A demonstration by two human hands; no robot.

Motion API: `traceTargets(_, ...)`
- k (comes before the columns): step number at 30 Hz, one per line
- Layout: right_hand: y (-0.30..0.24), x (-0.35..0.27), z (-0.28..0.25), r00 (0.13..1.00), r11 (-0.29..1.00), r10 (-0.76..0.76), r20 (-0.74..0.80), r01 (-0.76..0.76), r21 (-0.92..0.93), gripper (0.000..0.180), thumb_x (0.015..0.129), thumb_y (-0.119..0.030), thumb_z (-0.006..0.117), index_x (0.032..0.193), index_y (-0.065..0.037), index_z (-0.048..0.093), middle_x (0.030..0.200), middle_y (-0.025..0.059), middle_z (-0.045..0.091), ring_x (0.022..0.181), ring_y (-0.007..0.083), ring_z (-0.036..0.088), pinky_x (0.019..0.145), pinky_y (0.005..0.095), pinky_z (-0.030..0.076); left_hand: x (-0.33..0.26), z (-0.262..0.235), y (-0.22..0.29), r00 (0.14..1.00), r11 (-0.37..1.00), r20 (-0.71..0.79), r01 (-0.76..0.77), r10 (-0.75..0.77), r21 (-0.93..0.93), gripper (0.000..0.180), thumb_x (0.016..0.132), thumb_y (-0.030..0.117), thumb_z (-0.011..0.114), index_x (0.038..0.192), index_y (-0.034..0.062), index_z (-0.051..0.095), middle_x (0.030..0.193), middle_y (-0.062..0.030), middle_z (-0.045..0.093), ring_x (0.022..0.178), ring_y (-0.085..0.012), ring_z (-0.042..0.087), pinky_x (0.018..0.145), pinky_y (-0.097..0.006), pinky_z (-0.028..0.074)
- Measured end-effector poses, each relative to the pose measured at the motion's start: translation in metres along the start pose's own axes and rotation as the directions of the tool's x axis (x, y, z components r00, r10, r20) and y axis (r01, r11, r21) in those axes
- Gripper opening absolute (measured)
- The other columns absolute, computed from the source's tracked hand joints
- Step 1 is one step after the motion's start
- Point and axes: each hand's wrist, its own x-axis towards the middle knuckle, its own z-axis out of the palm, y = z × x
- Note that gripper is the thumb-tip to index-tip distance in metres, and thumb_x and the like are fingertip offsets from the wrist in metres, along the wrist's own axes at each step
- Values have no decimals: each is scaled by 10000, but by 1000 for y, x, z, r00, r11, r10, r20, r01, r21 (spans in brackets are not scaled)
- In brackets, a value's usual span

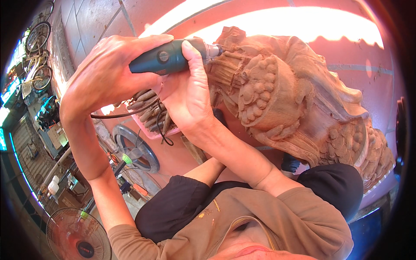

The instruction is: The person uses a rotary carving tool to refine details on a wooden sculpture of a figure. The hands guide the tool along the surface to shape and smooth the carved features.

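Observation:
A dark green rotary tool (162,58) lies in both my hands, its metal nose and bit pointed right at the carved wooden sculpture (281,95). My left hand (110,65) is wrapped round the tool's rear end, fingers over the top. From below, my right hand (188,89) grips the body near the nose, thumb up along its side. The tip is at the sculpture's upper left part, among narrow carved ridges; whether it touches the wood I cannot tell. Rounded, clustered carvings and folds cover the brown wood. A dark cord (125,115) runs below my hands.
Behind my right wrist stands a pink basket (151,131) holding several wooden-handled tools. A grey wheel (136,149) lies left of my knee, and a fan (78,236) stands at lower left. Bicycles (38,37) are at far left. Bright sunlight falls across the tiled floor beyond the sculpture.

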Motion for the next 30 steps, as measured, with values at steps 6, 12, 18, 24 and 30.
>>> traceTargets(6, 7, 9, -6, 996, 999, -24, -82, 26, 27, 402, 972, -454, 577, 1161, -99, 556, 1074, 58, 627, 873, 222, 659, 590, 439, 578, -3, -3, 4, 998, 998, 22, 58, -58, 6, 652, 623, 125, 718, 1262, 34, 625, 997, -226, 686, 851, -405, 663, 813, -395, 523)
traceTargets(12, 7, 5, -2, 991, 998, -42, -129, 47, 38, 439, 968, -473, 572, 1161, -78, 554, 1067, 62, 624, 871, 216, 662, 580, 405, 571, -2, 3, 2, 999, 999, -33, 14, -15, -40, 579, 644, 149, 715, 1206, 28, 650, 907, -243, 666, 819, -426, 636, 782, -415, 516)
traceTargets(18, 3, 3, -3, 999, 998, -31, -20, 30, -59, 468, 960, -504, 565, 1147, -74, 560, 1036, 68, 629, 854, 225, 664, 585, 404, 574, -2, 0, 1, 1000, 1000, -7, 26, -27, -14, 623, 633, 130, 722, 1240, 23, 634, 988, -235, 677, 852, -405, 659, 805, -393, 524)
traceTargets(24, 4, 6, -1, 995, 999, -43, -88, 45, 25, 412, 972, -456, 574, 1141, -81, 561, 1034, 62, 639, 888, 226, 661, 629, 420, 584, -2, 1, -1, 999, 999, 8, 34, -34, 14, 674, 625, 119, 737, 1282, 26, 616, 1053, -227, 689, 883, -388, 677, 829, -377, 530)
traceTargets(30, 0, 6, -3, 999, 999, -39, -29, 39, 22, 364, 982, -418, 578, 1137, -89, 563, 1053, 61, 646, 954, 214, 659, 751, 402, 587, 0, 1, -1, 999, 999, 6, 34, -34, 12, 684, 631, 117, 738, 1297, 32, 610, 1036, -229, 690, 879, -390, 676, 823, -383, 528)
